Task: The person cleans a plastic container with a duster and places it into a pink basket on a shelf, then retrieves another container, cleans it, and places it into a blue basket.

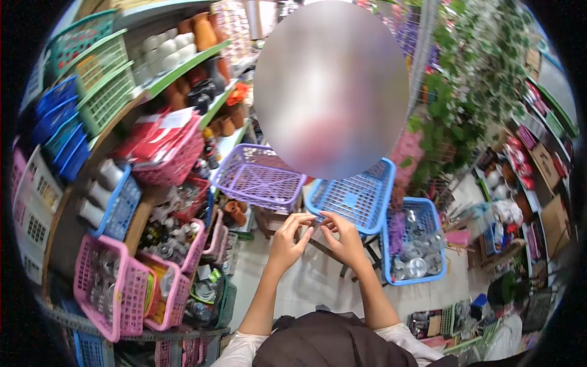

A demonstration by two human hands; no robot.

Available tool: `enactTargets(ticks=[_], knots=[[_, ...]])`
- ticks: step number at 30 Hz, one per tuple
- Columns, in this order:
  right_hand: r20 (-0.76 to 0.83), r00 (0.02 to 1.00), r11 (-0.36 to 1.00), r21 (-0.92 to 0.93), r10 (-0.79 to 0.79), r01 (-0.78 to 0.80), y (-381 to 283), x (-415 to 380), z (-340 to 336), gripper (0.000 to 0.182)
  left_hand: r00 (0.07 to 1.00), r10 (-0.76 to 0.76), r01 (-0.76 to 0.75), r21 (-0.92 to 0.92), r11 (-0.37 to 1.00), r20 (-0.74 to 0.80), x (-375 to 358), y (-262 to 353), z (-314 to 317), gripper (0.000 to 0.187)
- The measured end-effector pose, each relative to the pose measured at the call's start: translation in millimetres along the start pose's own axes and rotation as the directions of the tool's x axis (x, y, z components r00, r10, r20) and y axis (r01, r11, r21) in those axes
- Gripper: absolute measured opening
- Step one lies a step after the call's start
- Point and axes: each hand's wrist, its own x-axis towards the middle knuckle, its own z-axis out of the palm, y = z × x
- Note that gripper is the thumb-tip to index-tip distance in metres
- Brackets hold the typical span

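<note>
My left hand (289,240) and my right hand (342,237) are raised in front of me, fingertips facing each other and close together. On both hands the fingers are loosely bent, with a gap between thumb and forefinger, and I see nothing held in either. Just beyond them stands a blue plastic basket (351,200), its lattice bottom showing. To its left is a purple basket (263,181) with the same kind of open weave. A dark stool or frame is partly visible beneath the blue basket.
At right, another blue basket (441,244) holds clear glassware. Pink baskets (131,287) with glass items line the left shelves, below a blue basket (125,202) of white vases. Hanging greenery (449,104) fills the upper right. A blurred oval hides the top middle.
</note>
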Motion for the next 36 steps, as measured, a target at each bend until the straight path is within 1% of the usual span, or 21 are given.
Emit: enactTargets(ticks=[2,4,7,10,13,14,16,17,20,21,22,24,25,26,28,29,30,32,33,34,36], knots=[[-0.075,0.995,0.992,-0.105,0.064,-0.072,24,-9,-30,0.033,0.998,0.014,-0.013,-0.028,1.000,0.061,10,2,30,0.023],[-0.134,0.981,0.980,-0.126,0.137,-0.154,56,-22,-55,0.032,0.992,0.003,0.009,-0.093,0.996,0.124,19,3,60,0.023],[-0.243,0.895,0.890,-0.179,0.373,-0.420,87,-40,-91,0.030,0.979,0.033,-0.002,-0.151,0.989,0.202,30,-1,102,0.024],[-0.340,0.866,0.801,-0.358,0.368,-0.480,148,-72,-112,0.037,0.954,0.040,0.016,-0.184,0.983,0.296,38,-5,136,0.024],[-0.416,0.793,0.684,-0.412,0.446,-0.601,195,-100,-122,0.043,0.918,0.072,-0.009,-0.161,0.987,0.391,51,-9,162,0.024],[-0.437,0.778,0.675,-0.403,0.451,-0.617,211,-107,-122,0.043,0.908,0.085,-0.015,-0.171,0.985,0.410,57,-10,169,0.024],[-0.514,0.684,0.553,-0.409,0.517,-0.726,235,-123,-119,0.049,0.889,0.079,-0.008,-0.159,0.987,0.450,65,-14,180,0.023],[-0.520,0.639,0.527,-0.367,0.568,-0.767,242,-128,-118,0.052,0.878,0.079,0.002,-0.169,0.986,0.473,68,-18,185,0.022],[-0.507,0.555,0.494,-0.264,0.659,-0.828,259,-136,-115,0.055,0.839,0.103,-0.010,-0.174,0.985,0.535,83,-35,201,0.022],[-0.529,0.580,0.539,-0.251,0.619,-0.804,281,-146,-107,0.058,0.835,0.084,0.025,-0.191,0.981,0.544,88,-36,206,0.021],[-0.539,0.564,0.527,-0.241,0.625,-0.815,281,-146,-107,0.058,0.825,0.089,0.028,-0.197,0.980,0.559,91,-37,211,0.021],[-0.483,0.514,0.549,-0.078,0.709,-0.832,283,-144,-102,0.057,0.799,0.083,0.033,-0.182,0.983,0.595,99,-42,223,0.022],[-0.459,0.439,0.487,-0.015,0.773,-0.873,284,-142,-101,0.056,0.776,0.085,0.055,-0.200,0.978,0.625,101,-46,230,0.022],[-0.467,0.420,0.474,-0.003,0.778,-0.881,284,-141,-96,0.056,0.763,0.089,0.059,-0.205,0.977,0.640,102,-50,236,0.022],[-0.701,0.467,0.490,-0.189,0.539,-0.851,288,-144,-82,0.053,0.722,0.089,0.058,-0.188,0.980,0.686,103,-55,247,0.022],[-0.707,0.468,0.381,-0.295,0.530,-0.876,290,-146,-79,0.051,0.704,0.080,0.083,-0.193,0.978,0.705,103,-58,253,0.022],[-0.716,0.448,0.367,-0.280,0.535,-0.887,296,-148,-78,0.051,0.688,0.086,0.086,-0.198,0.976,0.720,103,-59,259,0.022],[-0.640,0.417,0.303,-0.286,0.646,-0.909,307,-154,-77,0.051,0.649,0.058,0.109,-0.168,0.980,0.759,101,-63,270,0.021],[-0.628,0.367,0.267,-0.251,0.686,-0.930,307,-154,-77,0.050,0.667,0.093,0.112,-0.223,0.968,0.740,97,-68,278,0.022],[-0.634,0.349,0.254,-0.239,0.690,-0.937,307,-155,-78,0.050,0.653,0.097,0.116,-0.226,0.967,0.751,93,-73,285,0.022],[-0.692,0.348,0.463,-0.022,0.633,-0.886,308,-156,-82,0.048,0.567,0.091,0.204,-0.247,0.947,0.819,89,-80,296,0.022]])
